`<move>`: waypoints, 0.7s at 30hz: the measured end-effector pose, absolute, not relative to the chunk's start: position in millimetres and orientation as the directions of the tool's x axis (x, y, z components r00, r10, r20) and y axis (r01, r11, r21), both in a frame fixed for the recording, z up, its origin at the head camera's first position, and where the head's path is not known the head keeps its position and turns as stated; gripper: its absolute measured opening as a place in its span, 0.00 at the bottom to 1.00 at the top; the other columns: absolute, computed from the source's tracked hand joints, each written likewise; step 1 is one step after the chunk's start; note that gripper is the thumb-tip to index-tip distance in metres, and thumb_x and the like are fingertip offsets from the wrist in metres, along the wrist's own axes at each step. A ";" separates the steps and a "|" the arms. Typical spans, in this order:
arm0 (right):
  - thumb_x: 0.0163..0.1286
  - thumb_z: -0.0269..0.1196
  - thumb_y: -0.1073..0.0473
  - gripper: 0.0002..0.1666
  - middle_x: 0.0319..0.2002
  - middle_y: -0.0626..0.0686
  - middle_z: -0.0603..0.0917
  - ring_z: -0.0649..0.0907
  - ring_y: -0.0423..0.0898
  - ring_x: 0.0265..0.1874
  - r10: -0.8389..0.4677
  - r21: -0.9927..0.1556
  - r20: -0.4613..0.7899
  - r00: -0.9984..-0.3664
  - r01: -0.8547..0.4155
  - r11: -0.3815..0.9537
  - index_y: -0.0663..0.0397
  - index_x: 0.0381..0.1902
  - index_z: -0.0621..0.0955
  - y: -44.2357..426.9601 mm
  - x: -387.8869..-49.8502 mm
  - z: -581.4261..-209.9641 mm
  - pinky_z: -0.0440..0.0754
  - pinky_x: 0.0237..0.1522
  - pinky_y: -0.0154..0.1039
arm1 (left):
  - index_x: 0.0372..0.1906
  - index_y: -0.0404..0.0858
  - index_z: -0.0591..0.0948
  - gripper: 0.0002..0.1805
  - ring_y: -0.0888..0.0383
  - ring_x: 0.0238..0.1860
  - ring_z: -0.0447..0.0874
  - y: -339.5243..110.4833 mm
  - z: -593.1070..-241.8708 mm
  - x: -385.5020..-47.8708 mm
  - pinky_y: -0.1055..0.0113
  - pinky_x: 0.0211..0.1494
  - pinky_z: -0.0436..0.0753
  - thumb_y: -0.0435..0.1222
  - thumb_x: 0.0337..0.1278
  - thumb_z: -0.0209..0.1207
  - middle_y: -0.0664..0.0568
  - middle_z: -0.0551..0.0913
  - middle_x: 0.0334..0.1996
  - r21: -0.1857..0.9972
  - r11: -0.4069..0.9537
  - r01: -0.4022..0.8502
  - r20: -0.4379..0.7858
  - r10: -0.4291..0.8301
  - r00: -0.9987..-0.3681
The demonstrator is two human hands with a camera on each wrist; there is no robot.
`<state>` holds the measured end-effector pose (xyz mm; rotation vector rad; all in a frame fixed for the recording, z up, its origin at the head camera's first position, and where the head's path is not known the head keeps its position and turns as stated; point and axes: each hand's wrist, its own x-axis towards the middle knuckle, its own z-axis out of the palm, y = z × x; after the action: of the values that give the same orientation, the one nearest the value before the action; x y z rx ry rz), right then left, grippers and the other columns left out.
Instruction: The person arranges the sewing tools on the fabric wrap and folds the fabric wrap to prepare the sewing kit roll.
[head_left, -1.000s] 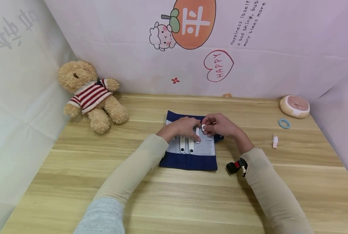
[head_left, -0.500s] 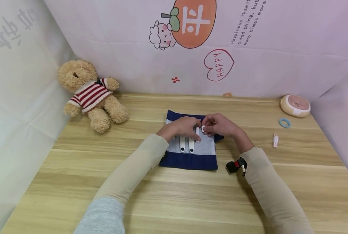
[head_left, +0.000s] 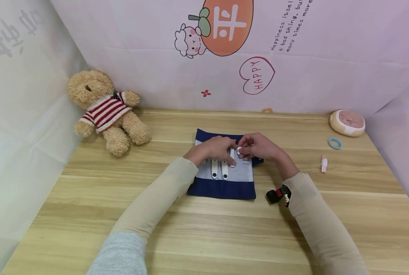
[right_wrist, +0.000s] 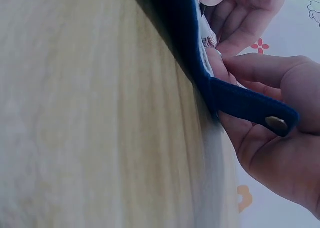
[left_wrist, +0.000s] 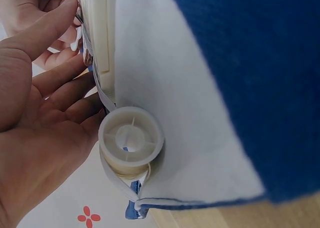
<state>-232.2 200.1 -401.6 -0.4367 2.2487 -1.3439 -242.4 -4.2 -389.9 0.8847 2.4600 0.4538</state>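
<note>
In the head view an unrolled navy and light-grey cloth sewing pouch (head_left: 221, 189) lies on the table. Two white-handled tools (head_left: 219, 170) with dark dots stick out of its pocket. My left hand (head_left: 218, 149) rests over the pouch, thumb and index spread about a narrow white strip (head_left: 232, 157); its fingers look mostly straight in the left wrist view. Beside it my right hand (head_left: 257, 146) pinches a small white rounded piece (head_left: 239, 150), whose kind is unclear. A white thread spool (left_wrist: 131, 138) sits in the pouch's end. The pouch's navy snap strap (right_wrist: 255, 105) crosses before the right hand.
A teddy bear (head_left: 104, 110) in a striped sweater leans at the back left. At the right lie a beige and pink round object (head_left: 347, 123), a blue ring (head_left: 335, 143) and a small pink-white piece (head_left: 324, 164). A black device (head_left: 275, 196) is at the right wrist.
Almost nothing differs: both hands keep their places over the pouch, and the right hand still pinches the white piece. The whole head view has shifted very slightly.
</note>
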 end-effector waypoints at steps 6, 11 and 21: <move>0.74 0.59 0.73 0.09 0.39 0.65 0.82 0.87 0.51 0.35 -0.496 -0.886 -0.250 -0.831 -0.011 0.464 0.75 0.49 0.77 200.4 -233.2 -402.3 0.87 0.38 0.43 | 0.71 0.42 0.74 0.36 0.52 0.73 0.66 -5.0 -390.4 -242.6 0.59 0.70 0.68 0.52 0.62 0.68 0.49 0.64 0.76 0.459 0.734 0.501 -0.328 0.663 -0.672; 0.72 0.60 0.73 0.09 0.38 0.65 0.83 0.87 0.52 0.35 -0.505 -0.873 -0.238 -0.830 -0.046 0.486 0.74 0.48 0.78 200.2 -234.4 -402.3 0.87 0.38 0.43 | 0.72 0.43 0.73 0.37 0.52 0.73 0.66 -4.8 -390.6 -242.6 0.60 0.71 0.68 0.52 0.61 0.69 0.50 0.65 0.76 0.460 0.737 0.495 -0.331 0.660 -0.675; 0.71 0.62 0.71 0.06 0.35 0.60 0.85 0.83 0.50 0.31 -0.504 -0.818 -0.203 -0.839 -0.137 0.559 0.69 0.44 0.81 199.5 -236.7 -402.7 0.86 0.34 0.41 | 0.70 0.43 0.74 0.36 0.54 0.66 0.74 -4.7 -391.2 -244.0 0.61 0.66 0.71 0.52 0.61 0.69 0.51 0.76 0.68 0.464 0.733 0.497 -0.331 0.664 -0.671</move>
<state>-236.7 199.5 -402.7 -0.5195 2.3788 -1.1962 -244.0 -4.7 -391.2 0.8817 2.4507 0.4639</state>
